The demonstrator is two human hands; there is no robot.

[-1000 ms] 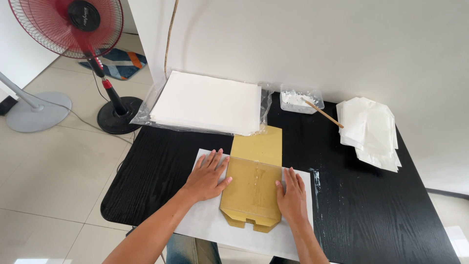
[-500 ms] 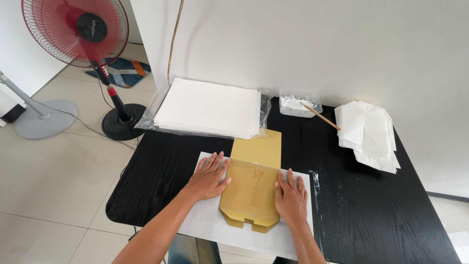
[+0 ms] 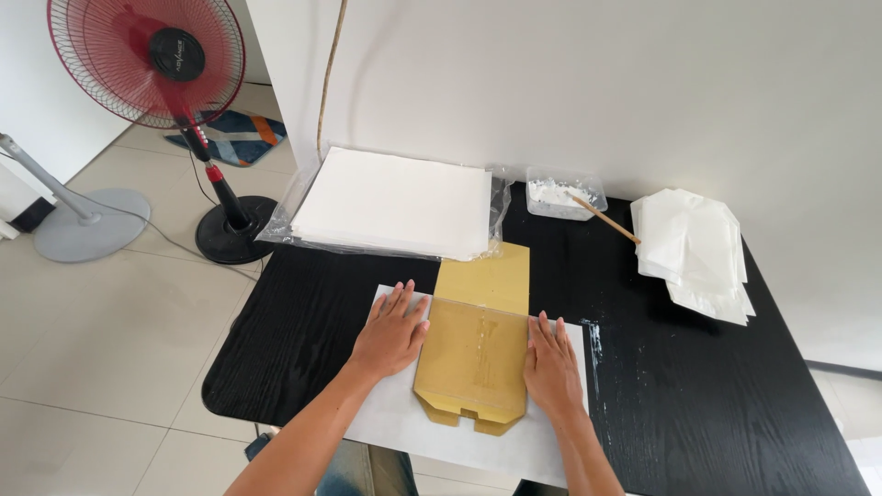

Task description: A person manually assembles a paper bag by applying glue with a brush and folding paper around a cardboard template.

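Both hands lie flat, fingers spread and the grip apart, clamped on nothing: the left hand (image 3: 390,332) presses on the white sheet (image 3: 459,432) at the left edge of the brown cardboard template (image 3: 476,358), and the right hand (image 3: 551,367) rests along its right edge, palm down on the sheet with fingers touching the card. The template sits near the front middle of the black table (image 3: 698,395), on top of the sheet, its long axis running from the person toward the wall, the notched end pointing back at the person and the plain square end toward the stack of white paper (image 3: 395,202) in its clear wrap. It looks light, thin and fairly stiff, likely to slide on the smooth sheet unless pinned; the long side edges seem the natural place to hold it, while the sheet beneath looks soft and easily creased. A small tub of white paste (image 3: 562,195) with a stick (image 3: 606,220) and a pile of folded white pieces (image 3: 694,253) sit further back.
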